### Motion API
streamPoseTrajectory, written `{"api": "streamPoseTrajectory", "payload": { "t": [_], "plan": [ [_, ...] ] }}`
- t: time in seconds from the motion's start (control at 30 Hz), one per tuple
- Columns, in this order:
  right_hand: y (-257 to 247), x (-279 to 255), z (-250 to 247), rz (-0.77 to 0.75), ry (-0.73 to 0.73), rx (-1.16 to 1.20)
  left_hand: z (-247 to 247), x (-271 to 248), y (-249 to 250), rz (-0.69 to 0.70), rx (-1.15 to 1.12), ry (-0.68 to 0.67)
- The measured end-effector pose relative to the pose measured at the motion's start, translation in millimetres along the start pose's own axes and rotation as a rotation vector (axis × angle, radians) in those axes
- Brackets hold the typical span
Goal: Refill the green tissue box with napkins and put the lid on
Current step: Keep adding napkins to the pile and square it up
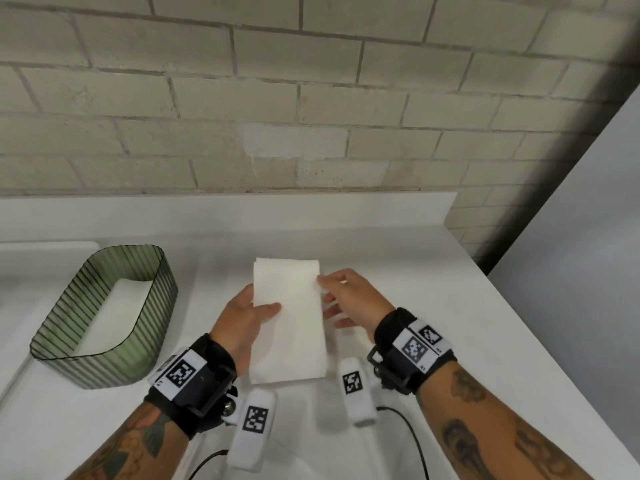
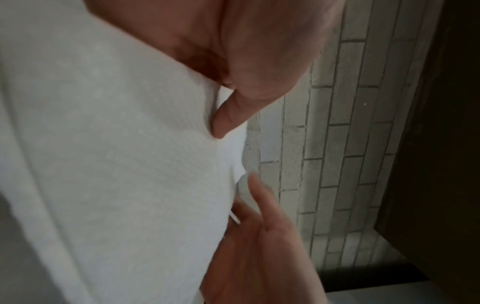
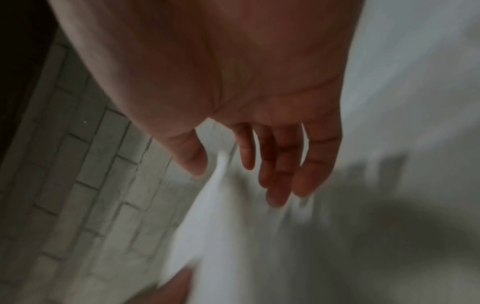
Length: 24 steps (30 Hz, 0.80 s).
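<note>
Both forearms enter at 6 o'clock in the head view, wrist cameras strapped on. Left hand point(image 1: 242, 315) holds the folded napkin stack point(image 1: 289, 320) above the counter: thumb pressed on its top face, fingers hidden beneath. Left wrist view confirms the thumb tip dents the paper. Right hand point(image 1: 349, 299) is at the stack's 3 o'clock edge, thumb on top near the far corner, fingers loosely extended beside and below it; whether they actually grip the stack cannot be told, and the right wrist view is motion-blurred.

Stack long axis runs 12 to 6 o'clock. Green tissue box point(image 1: 104, 317) sits on the white counter point(image 1: 450, 341) at 9 o'clock of the stack, well apart, lid off, a white layer visible inside. Box long axis runs about 1 to 7 o'clock, so only a slight turn seems needed. Left hand is nearer the box. No lid is in view.
</note>
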State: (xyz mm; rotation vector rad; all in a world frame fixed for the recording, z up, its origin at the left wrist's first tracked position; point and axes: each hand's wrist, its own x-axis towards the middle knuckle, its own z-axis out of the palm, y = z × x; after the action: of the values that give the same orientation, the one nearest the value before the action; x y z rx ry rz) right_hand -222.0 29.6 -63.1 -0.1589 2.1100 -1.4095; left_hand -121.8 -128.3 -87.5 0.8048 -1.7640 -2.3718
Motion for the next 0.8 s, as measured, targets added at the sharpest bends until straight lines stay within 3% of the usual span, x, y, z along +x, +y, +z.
{"api": "streamPoseTrajectory", "payload": {
  "t": [0.07,0.13,0.23,0.4,0.8],
  "plan": [
    [2.3,11.6,-25.3,-0.006,0.164,-0.188,-10.9,0.0,-0.4,0.005,-0.015,0.046],
    [8.2,21.6,-47.4,0.052,0.235,-0.445,-20.2,-0.8,-0.4,0.009,-0.036,0.070],
    [20.1,27.4,-59.5,0.178,0.182,-0.726,-27.5,-1.2,-1.6,0.016,-0.030,0.100],
    [35.6,34.9,-39.4,0.224,0.115,-0.894,-29.1,-0.7,-5.0,0.014,-0.014,0.114],
    [42.7,54.1,-31.6,0.213,0.215,-0.690,-25.9,1.7,-7.7,0.003,-0.012,0.107]
  ]
}}
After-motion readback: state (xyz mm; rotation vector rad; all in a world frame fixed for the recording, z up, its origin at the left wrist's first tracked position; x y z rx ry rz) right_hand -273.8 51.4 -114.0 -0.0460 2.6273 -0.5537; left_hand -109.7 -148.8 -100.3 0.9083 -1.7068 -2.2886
